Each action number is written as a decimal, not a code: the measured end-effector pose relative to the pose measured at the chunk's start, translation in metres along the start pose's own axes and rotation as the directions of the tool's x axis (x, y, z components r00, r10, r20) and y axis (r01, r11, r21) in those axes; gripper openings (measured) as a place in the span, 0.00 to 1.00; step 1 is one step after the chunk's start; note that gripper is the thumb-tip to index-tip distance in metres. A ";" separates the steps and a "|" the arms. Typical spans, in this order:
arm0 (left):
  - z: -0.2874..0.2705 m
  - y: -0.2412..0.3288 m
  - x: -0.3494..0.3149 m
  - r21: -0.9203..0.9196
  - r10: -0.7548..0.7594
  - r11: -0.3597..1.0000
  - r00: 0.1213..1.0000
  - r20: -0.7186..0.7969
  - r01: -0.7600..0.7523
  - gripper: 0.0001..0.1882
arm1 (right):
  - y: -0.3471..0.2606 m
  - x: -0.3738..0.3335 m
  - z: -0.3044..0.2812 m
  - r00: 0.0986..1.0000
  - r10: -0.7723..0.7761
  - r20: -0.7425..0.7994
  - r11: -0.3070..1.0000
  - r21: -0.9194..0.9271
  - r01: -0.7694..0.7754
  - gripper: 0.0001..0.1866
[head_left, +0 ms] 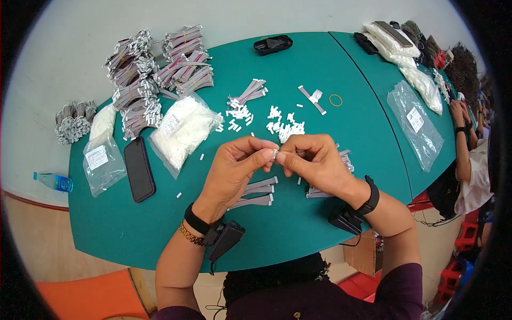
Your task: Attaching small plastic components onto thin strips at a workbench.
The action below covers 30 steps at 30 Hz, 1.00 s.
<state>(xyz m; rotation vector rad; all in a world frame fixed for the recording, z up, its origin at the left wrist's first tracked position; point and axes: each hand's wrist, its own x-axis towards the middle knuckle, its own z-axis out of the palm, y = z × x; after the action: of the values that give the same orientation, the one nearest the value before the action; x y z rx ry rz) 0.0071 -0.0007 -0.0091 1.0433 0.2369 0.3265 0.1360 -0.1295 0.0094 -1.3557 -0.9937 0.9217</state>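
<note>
Hands (pixel 277 160) pinching small white connector (pixel 276 154), green table (pixel 320 74)

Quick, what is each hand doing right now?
Left hand: closed, fingertips pinching a small white connector piece.
Right hand: closed, pinching the same piece from the other side.

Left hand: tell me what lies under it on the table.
Under the left hand, short grey ribbon cables with white ends lie flat on the green table. Their left ends run beneath the palm, so anything else lying there is hidden.
</note>
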 end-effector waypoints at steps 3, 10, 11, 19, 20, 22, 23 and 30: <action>0.000 0.000 0.000 0.014 0.001 1.000 1.000 -0.004 -0.001 0.07 | 0.002 0.000 -0.002 1.000 -0.006 0.009 1.000 0.000 0.006 0.08; 0.000 -0.002 0.000 0.068 0.030 0.997 1.000 -0.011 -0.029 0.07 | 0.001 0.000 -0.003 1.000 0.014 0.015 1.000 -0.025 -0.013 0.08; -0.001 -0.002 0.001 0.068 0.030 0.997 1.000 -0.010 -0.029 0.07 | 0.002 0.000 -0.002 1.000 0.014 0.014 1.000 -0.025 -0.013 0.08; 0.001 -0.003 0.000 0.034 0.027 0.999 1.000 -0.012 -0.026 0.07 | 0.002 0.000 -0.001 1.000 -0.022 -0.013 1.000 -0.015 0.022 0.09; 0.000 -0.004 0.000 0.050 0.029 0.998 1.000 -0.009 -0.029 0.07 | 0.002 0.000 -0.002 1.000 -0.004 -0.011 0.999 -0.037 0.004 0.09; -0.003 -0.007 0.000 0.065 0.034 0.997 0.999 -0.008 -0.034 0.07 | 0.001 0.000 -0.001 1.000 0.013 -0.008 0.998 -0.061 -0.014 0.09; -0.002 -0.007 0.000 0.065 0.037 0.997 0.999 -0.009 -0.036 0.07 | 0.002 0.000 -0.001 1.000 0.012 -0.005 0.998 -0.062 -0.012 0.09; -0.003 -0.008 0.001 0.029 0.050 0.998 0.999 -0.003 -0.050 0.07 | 0.011 0.000 0.004 0.993 -0.090 -0.074 0.992 -0.097 0.082 0.10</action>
<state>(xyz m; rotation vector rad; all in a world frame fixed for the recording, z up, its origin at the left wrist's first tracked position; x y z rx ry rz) 0.0087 -0.0015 -0.0174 1.0781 0.2198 0.3713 0.1325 -0.1281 -0.0012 -1.4061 -1.0378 0.7595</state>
